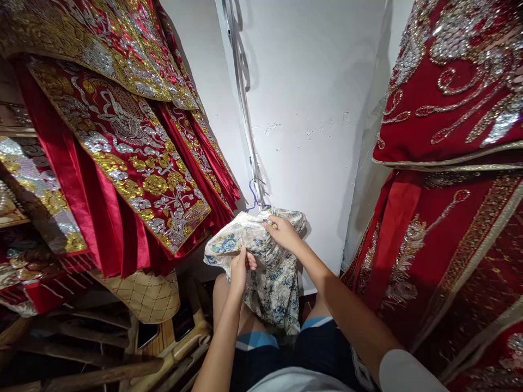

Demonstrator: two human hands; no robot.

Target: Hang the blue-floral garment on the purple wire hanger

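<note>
A small cream garment with a blue flower print (274, 275) hangs on a purple wire hanger (255, 196) in front of me, over my knees. My left hand (240, 268) pinches the fabric at the garment's front, near its left side. My right hand (281, 231) grips the top of the garment at the collar, just below the hanger's hook. Both arms reach forward from the bottom of the view.
Red robes with heavy gold and silver embroidery hang at the left (122, 147) and at the right (449, 179). A white wall (310, 109) with a thin vertical rail (245, 114) stands straight ahead. Bamboo furniture and a quilted cushion (143, 296) sit at lower left.
</note>
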